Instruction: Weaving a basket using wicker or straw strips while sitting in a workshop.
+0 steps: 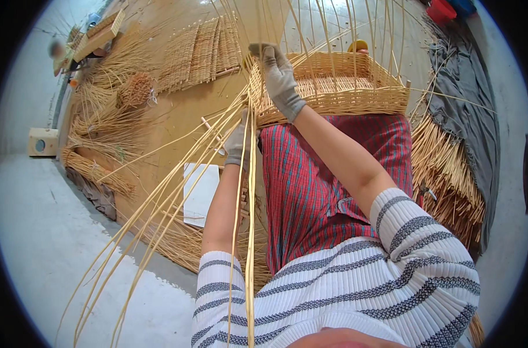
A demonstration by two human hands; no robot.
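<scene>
Tan strands [250, 278] overlap the left sleeve [212, 287]

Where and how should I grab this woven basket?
Probably by its right end wall, coming from the right and pinching across its thickness. The long, low basket lies crosswise at the edge of the red checked cloth with that end free of hands, while the left hand, right hand and long loose canes crowd its left end.
</scene>
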